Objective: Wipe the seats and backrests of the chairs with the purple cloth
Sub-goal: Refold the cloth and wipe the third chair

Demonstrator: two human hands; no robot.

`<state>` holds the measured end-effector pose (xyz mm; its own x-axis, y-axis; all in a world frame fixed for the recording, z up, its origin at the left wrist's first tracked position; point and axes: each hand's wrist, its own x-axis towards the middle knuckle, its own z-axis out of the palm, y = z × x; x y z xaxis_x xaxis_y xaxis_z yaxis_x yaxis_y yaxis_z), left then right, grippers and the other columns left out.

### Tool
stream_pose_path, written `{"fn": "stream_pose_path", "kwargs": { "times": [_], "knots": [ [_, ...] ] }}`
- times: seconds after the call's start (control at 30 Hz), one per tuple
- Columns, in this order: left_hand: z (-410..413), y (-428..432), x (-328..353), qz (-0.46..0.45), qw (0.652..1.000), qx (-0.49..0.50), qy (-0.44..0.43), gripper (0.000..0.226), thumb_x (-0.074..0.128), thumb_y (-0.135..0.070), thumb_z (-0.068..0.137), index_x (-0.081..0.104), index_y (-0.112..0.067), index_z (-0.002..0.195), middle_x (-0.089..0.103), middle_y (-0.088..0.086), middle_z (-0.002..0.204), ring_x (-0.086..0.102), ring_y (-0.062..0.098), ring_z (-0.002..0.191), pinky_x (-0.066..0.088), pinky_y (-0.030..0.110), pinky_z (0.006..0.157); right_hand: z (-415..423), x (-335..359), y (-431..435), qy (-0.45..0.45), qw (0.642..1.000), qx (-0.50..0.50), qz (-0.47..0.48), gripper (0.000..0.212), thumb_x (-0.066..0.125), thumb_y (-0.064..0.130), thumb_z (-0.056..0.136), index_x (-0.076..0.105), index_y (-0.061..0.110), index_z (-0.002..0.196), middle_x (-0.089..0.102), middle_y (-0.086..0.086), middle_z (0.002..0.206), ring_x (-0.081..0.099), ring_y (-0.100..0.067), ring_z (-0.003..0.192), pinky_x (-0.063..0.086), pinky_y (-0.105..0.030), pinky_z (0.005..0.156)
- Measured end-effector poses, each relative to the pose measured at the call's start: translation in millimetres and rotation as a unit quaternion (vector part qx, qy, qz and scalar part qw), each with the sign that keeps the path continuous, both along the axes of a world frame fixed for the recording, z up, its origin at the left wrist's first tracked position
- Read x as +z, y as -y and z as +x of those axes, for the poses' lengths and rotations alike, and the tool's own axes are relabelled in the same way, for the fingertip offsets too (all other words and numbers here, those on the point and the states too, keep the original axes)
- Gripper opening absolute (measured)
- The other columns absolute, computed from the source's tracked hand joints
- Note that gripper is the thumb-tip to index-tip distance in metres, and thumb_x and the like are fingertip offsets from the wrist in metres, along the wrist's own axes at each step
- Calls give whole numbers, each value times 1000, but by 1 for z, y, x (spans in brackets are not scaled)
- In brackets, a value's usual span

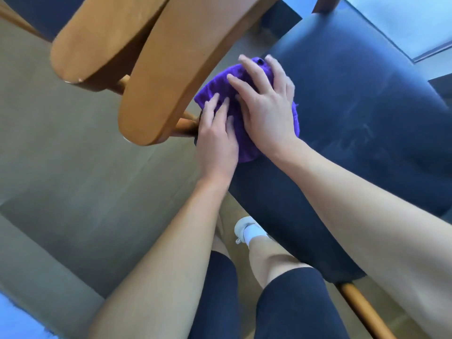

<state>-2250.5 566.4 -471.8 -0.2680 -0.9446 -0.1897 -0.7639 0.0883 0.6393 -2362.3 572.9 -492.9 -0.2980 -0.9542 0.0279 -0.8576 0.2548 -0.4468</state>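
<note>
Nearest are two thighs in dark shorts [288,302]. Just beyond them one white shoe [244,227] with a white sock stands on the floor [73,167]. One wooden chair leg [362,309] slants down from the near corner of the seat at the lower right.

Two bare forearms reach forward over one dark padded seat [354,106], which carries faint pale streaks on its far half. One purple cloth [220,80] lies bunched on the seat, at the edge that runs beneath the backrest and well away from the near corner.

Both hands are on that cloth. The left hand [216,138] lies flat with its fingers straight and close together. Its fingertips press the cloth's near-left part, and the heel of the hand sits at the seat's edge. The right hand [267,113] is spread wide, fingers apart and straight, palm pressing down on the middle of the cloth. Its fingertips reach the cloth's far rim. Neither hand curls round the fabric, and the two hands lie side by side, touching or nearly so.

Beyond the hands two curved wooden backrest slats rise toward the camera. The nearer slat [176,77] overlaps the farther slat [105,42]. A short wooden rung [186,126] shows below the nearer one, at the seat's edge beside the left hand.
</note>
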Motion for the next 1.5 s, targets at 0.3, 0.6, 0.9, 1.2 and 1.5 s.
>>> {"fn": "stream_pose_path", "kwargs": {
  "times": [0.3, 0.6, 0.9, 1.2, 1.5],
  "knots": [
    [24, -15, 9, -55, 998, -19, -23, 40, 41, 3, 96, 60, 1, 131, 55, 15, 139, 51, 26, 131, 38, 31, 112, 21, -7, -9, -58, 990, -5, 128, 63, 27, 61, 93, 39, 35, 149, 28, 8, 161, 18, -39, 147, 25, -55, 109],
    [48, -72, -20, 50, 992, 88, -70, 51, 41, 6, 95, 44, 0, 145, 43, 12, 152, 41, 22, 140, 31, 19, 114, 26, -14, -8, -104, 989, 18, 106, 52, 36, 64, 91, 50, 45, 136, 38, 6, 153, 29, -43, 137, 32, -50, 102],
    [52, -77, -37, 51, 995, 42, -72, 58, 62, 2, 89, 45, -1, 144, 36, 10, 155, 38, 22, 141, 24, 9, 109, 28, -20, -11, -108, 992, 0, 63, 39, 35, 49, 94, 60, 40, 122, 47, 17, 141, 38, -32, 129, 37, -39, 91],
    [54, -77, -34, 59, 997, -7, -40, 59, 45, 12, 91, 37, 2, 148, 21, 15, 160, 31, 25, 146, 21, 20, 113, 27, -11, -70, -76, 996, 17, 34, 31, 46, 39, 94, 67, 34, 116, 56, 14, 134, 48, -33, 119, 41, -40, 81],
    [50, -82, -38, 48, 998, 28, -43, 58, 42, 14, 93, 37, -1, 149, 25, 9, 160, 29, 20, 147, 23, 14, 109, 38, -16, -168, -111, 993, -31, -9, 25, 58, 30, 92, 72, 28, 112, 64, 5, 127, 55, -38, 107, 44, -45, 73]
  ]
}}
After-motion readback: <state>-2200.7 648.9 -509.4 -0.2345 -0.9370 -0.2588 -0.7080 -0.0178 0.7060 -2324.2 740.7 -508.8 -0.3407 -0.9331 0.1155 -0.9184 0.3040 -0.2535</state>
